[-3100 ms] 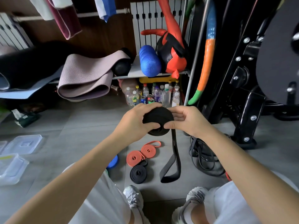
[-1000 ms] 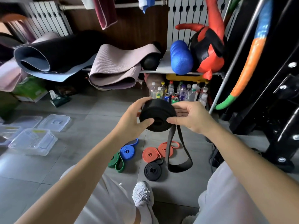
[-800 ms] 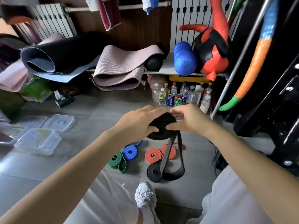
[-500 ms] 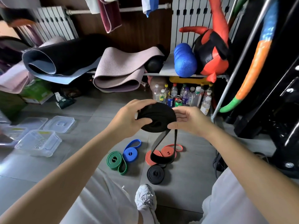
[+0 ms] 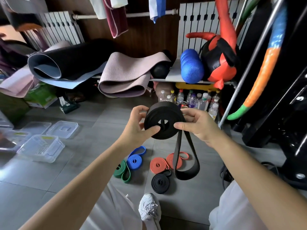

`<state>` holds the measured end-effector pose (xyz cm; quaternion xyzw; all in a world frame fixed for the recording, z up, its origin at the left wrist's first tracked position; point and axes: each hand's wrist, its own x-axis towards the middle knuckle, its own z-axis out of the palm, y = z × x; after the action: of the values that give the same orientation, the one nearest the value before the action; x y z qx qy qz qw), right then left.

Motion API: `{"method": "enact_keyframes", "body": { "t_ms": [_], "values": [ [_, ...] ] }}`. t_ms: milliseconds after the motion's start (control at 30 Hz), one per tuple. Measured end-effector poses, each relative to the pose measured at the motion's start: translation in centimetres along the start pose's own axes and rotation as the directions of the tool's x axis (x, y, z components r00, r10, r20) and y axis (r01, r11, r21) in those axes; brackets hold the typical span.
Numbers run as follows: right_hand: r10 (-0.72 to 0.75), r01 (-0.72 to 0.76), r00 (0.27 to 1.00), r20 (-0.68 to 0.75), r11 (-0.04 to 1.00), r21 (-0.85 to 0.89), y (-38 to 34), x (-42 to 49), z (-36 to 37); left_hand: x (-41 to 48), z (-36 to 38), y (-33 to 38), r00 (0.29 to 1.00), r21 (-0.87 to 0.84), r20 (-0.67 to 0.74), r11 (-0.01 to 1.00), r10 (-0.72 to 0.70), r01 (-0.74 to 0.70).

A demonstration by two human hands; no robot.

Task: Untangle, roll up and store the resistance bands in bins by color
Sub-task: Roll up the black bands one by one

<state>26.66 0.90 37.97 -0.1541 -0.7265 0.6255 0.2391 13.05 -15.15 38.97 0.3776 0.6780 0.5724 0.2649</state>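
A: What lies far left on the grey tiled floor?

B: A clear plastic bin (image 5: 41, 146), with a loose clear plastic lid (image 5: 62, 129) just beyond it, farther from the person.

A: And moving right?

B: A coiled green rubber band (image 5: 122, 170) lies just beside a coiled blue rubber band (image 5: 134, 161), both near the person's knees.

A: The hands?

B: The left hand (image 5: 139, 128) grips the wide black rubber band roll (image 5: 163, 121) at its left edge, thumb on the near face and fingers curled over the far rim. The roll is held in the air at the middle of the scene, above the coils on the floor.

A: What lies under it?

B: An orange-red coiled band (image 5: 157, 165) beside a second orange-red coil (image 5: 180, 161), and nearer the person a small black coiled band (image 5: 160, 182).

A: The other hand?

B: The right hand (image 5: 197, 125) pinches the roll's right edge, thumb on the near face and fingers behind it.

A: Is the roll finished?

B: No. An unrolled black tail (image 5: 187, 175) hangs in a loop from its lower right, crossing in front of the second orange-red coil. I cannot tell whether its bottom touches the floor.
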Motion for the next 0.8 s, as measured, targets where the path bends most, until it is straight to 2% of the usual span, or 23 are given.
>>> {"method": "enact_keyframes", "body": {
  "t_ms": [67, 100, 167, 233, 267, 300, 333, 433, 533, 633, 800],
  "values": [
    [0.023, -0.02, 0.999, 0.028, 0.997, -0.076, 0.0, -0.1, -0.4, 0.4, -0.8, 0.6, 0.998, 0.344, 0.024, 0.937, 0.061, -0.065],
    [0.041, -0.034, 0.998, 0.057, 0.992, -0.121, -0.1, 0.0, -0.5, 0.4, -1.0, 1.1, 0.989, 0.511, 0.073, 0.846, 0.132, -0.15],
    [0.095, -0.069, 0.989, 0.115, 0.975, -0.212, -0.3, 0.2, -0.2, 0.5, -0.8, 2.2, 0.942, 0.745, 0.256, 0.577, 0.216, -0.334],
    [0.122, -0.078, 0.981, 0.15, 0.959, -0.273, -0.6, 0.4, 0.3, 0.8, 0.1, 2.8, 0.893, 0.847, 0.414, 0.284, 0.174, -0.449],
    [0.119, -0.068, 0.981, 0.155, 0.952, -0.3, -0.7, 0.5, 0.5, 1.1, 0.5, 2.8, 0.883, 0.862, 0.448, 0.192, 0.142, -0.469],
    [0.11, -0.058, 0.983, 0.148, 0.947, -0.316, -0.7, 0.5, 0.7, 1.3, 0.6, 2.9, 0.883, 0.869, 0.454, 0.16, 0.117, -0.468],
    [0.1, -0.055, 0.987, 0.13, 0.948, -0.312, -0.7, 0.4, 0.8, 1.6, 0.5, 3.0, 0.893, 0.873, 0.44, 0.187, 0.097, -0.45],
    [0.085, -0.061, 0.993, 0.08, 0.962, -0.265, -0.6, 0.1, 0.4, 1.6, 0.0, 2.8, 0.92, 0.83, 0.378, 0.404, 0.098, -0.384],
    [0.122, -0.082, 0.984, 0.129, 0.957, -0.279, -0.4, -0.2, -0.4, 1.1, -0.1, 2.3, 0.946, 0.738, 0.275, 0.592, 0.174, -0.324],
    [0.143, -0.108, 0.982, 0.121, 0.96, -0.258, -0.1, -0.6, -1.3, 1.2, -0.4, 1.9, 0.962, 0.651, 0.155, 0.708, 0.226, -0.271],
    [0.108, -0.095, 0.992, 0.06, 0.978, -0.185, 0.0, -0.6, -1.6, 1.2, 0.3, 1.0, 0.98, 0.366, -0.003, 0.912, 0.199, -0.184]
  ]
}}
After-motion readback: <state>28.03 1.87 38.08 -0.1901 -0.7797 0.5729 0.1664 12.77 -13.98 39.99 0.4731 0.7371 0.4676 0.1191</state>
